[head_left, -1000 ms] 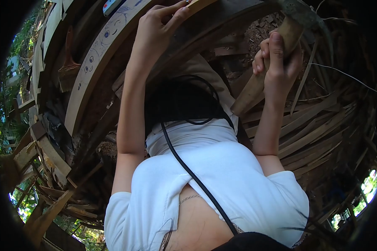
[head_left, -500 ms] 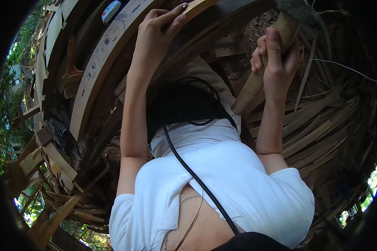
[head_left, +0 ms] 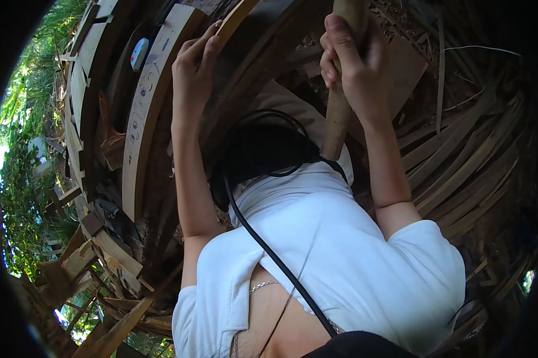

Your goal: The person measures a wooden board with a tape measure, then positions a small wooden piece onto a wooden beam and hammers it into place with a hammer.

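My left hand (head_left: 192, 68) is closed on the near end of a narrow wooden strip (head_left: 238, 19), pinched between thumb and fingers. The strip runs up and out of view at the top. My right hand (head_left: 360, 68) wraps around the thick, pale wooden handle of a tool (head_left: 336, 122), thumb laid along it. The handle's lower end points toward my waist. The tool's head is beyond the top edge.
On the left lie a curved plank with drawn faces (head_left: 142, 113), a brush (head_left: 111, 140) and a small white-and-blue object (head_left: 139, 55). Thin wood strips (head_left: 460, 173) are piled at right. A black cable (head_left: 251, 230) crosses my white shirt.
Both hands have shifted left and upward in view, with the whole scene turning slightly. The tool handle stands more upright, and its grey metal head has gone out of frame.
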A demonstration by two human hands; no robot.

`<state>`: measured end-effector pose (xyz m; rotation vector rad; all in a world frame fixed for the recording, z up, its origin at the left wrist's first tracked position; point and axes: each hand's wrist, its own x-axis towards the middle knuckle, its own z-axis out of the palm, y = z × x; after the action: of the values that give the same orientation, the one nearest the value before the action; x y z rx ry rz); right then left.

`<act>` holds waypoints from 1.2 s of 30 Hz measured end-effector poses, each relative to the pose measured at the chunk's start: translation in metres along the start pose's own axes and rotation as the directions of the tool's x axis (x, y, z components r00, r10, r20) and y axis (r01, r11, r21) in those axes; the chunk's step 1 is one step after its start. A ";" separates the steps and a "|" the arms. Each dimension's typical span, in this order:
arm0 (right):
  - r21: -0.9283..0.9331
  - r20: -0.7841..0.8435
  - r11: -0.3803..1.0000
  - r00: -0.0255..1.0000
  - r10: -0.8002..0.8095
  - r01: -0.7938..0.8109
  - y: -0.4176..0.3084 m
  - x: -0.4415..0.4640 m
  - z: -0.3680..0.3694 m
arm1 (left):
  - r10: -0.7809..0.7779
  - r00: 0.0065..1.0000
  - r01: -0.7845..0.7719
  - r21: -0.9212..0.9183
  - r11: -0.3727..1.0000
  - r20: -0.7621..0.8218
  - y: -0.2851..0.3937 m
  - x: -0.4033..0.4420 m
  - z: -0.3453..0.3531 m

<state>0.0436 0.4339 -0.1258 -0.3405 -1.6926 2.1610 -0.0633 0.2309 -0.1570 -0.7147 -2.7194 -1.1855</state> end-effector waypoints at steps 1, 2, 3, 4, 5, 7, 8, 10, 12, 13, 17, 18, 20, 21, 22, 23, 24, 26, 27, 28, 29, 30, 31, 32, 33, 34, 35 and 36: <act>0.007 0.012 1.000 1.000 0.003 -0.003 0.002 0.001 -0.002 | -0.010 1.000 0.010 0.003 1.000 0.003 0.000 0.000 0.000; 0.013 0.025 1.000 1.000 0.008 -0.008 0.003 0.002 -0.002 | -0.006 1.000 0.006 0.008 1.000 0.009 0.001 0.000 0.000; 0.021 0.020 1.000 1.000 0.008 -0.008 -0.001 0.001 -0.003 | -0.023 1.000 0.023 0.012 1.000 0.010 0.003 -0.001 0.000; 0.049 0.032 0.998 0.999 0.038 -0.039 -0.008 0.001 -0.003 | -0.041 0.999 0.040 0.016 0.999 0.010 0.005 -0.001 0.000; 0.077 0.047 0.995 0.997 0.065 -0.068 -0.012 0.001 -0.003 | -0.035 0.999 0.035 0.023 0.999 0.012 0.006 -0.001 -0.001; 0.088 0.042 0.994 0.997 0.067 -0.071 -0.011 0.000 -0.004 | -0.006 1.000 0.005 0.043 0.999 0.008 0.007 -0.001 -0.001; 0.091 0.041 0.993 0.997 0.071 -0.075 -0.010 0.000 -0.004 | -0.002 1.000 0.001 0.047 0.999 0.014 0.005 -0.001 0.000; 0.110 0.053 0.991 0.996 0.070 -0.075 -0.009 0.000 -0.006 | 0.043 0.999 -0.042 0.046 0.998 -0.015 0.003 -0.002 0.003; 0.125 0.070 0.989 0.995 0.069 -0.077 -0.008 0.000 -0.007 | 0.078 0.997 -0.075 0.092 0.993 -0.026 0.005 -0.002 0.004; 0.142 0.071 0.988 0.996 0.056 -0.066 -0.008 0.000 -0.007 | 0.111 0.993 -0.105 0.135 0.985 -0.038 0.007 -0.003 0.004; 0.067 0.038 0.992 0.994 0.100 -0.103 -0.010 -0.001 -0.005 | 0.216 0.974 -0.192 0.252 0.948 -0.068 0.012 -0.006 0.006; 0.057 0.051 0.993 0.994 0.101 -0.104 -0.007 -0.001 -0.004 | 0.202 0.977 -0.179 0.261 0.949 -0.063 0.015 -0.006 0.006; 0.010 0.018 1.000 1.000 0.008 -0.009 0.003 -0.001 -0.003 | 0.170 0.982 -0.141 0.266 0.954 -0.086 0.019 -0.007 0.007; -0.001 0.032 1.000 0.999 0.022 -0.022 0.001 -0.001 -0.002 | 0.145 0.985 -0.124 0.205 0.971 -0.091 0.020 -0.007 0.007; -0.017 0.065 1.000 0.998 0.025 -0.024 0.001 0.000 -0.003 | 0.119 0.988 -0.104 0.142 0.984 -0.098 0.020 -0.008 0.007; -0.079 0.109 0.997 0.994 0.012 -0.004 0.001 0.002 -0.005 | 0.119 0.986 -0.105 0.122 0.987 -0.118 0.019 -0.007 0.007; -0.140 0.155 0.990 0.988 0.002 0.020 0.002 0.004 -0.006 | 0.094 0.984 -0.077 0.118 0.990 -0.150 0.018 -0.007 0.007; -0.199 0.178 0.980 0.984 0.005 0.031 0.005 0.008 -0.003 | 0.127 0.977 -0.115 0.078 0.990 -0.172 0.014 -0.007 0.007; -0.263 0.193 0.964 0.981 0.007 0.044 0.003 0.010 0.000 | 0.097 0.979 -0.096 0.013 0.995 -0.181 0.011 -0.007 0.008; -0.325 0.205 0.944 0.979 0.007 0.061 0.000 0.012 0.004 | 0.092 0.973 -0.098 -0.017 0.995 -0.210 0.009 -0.007 0.009; -0.368 0.213 0.926 0.977 -0.003 0.083 -0.003 0.013 0.009 | 0.067 0.971 -0.077 -0.038 0.996 -0.229 0.009 -0.005 0.009; -0.379 0.238 0.921 0.971 0.002 0.091 -0.007 0.015 0.013 | 0.043 0.969 -0.060 -0.061 0.996 -0.245 0.008 -0.004 0.009; -0.451 0.252 0.884 0.968 -0.001 0.118 -0.010 0.017 0.017 | 0.024 0.964 -0.044 -0.069 0.997 -0.264 0.006 -0.005 0.010; -0.519 0.263 0.842 0.965 -0.003 0.144 -0.016 0.019 0.021 | 0.037 0.965 -0.062 -0.088 0.994 -0.260 0.003 -0.006 0.011; -0.650 0.283 0.753 0.952 0.117 0.101 -0.026 0.022 0.024 | 0.057 0.966 -0.085 -0.102 0.991 -0.251 0.001 -0.006 0.010; -0.651 0.289 0.752 0.950 0.119 0.104 -0.024 0.023 0.026 | 0.051 0.966 -0.085 -0.123 0.989 -0.254 0.002 -0.005 0.010; -0.711 0.345 0.676 0.934 0.093 0.195 -0.018 0.026 0.028 | 0.045 0.966 -0.085 -0.147 0.985 -0.255 0.001 -0.005 0.009; -0.756 0.400 0.588 0.914 0.069 0.287 -0.015 0.028 0.031 | 0.042 0.965 -0.088 -0.172 0.981 -0.258 0.000 -0.005 0.010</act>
<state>0.0075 0.4222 -0.1030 0.0017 -2.7993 1.2553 -0.0575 0.2362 -0.1652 -0.6171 -2.3844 -1.4163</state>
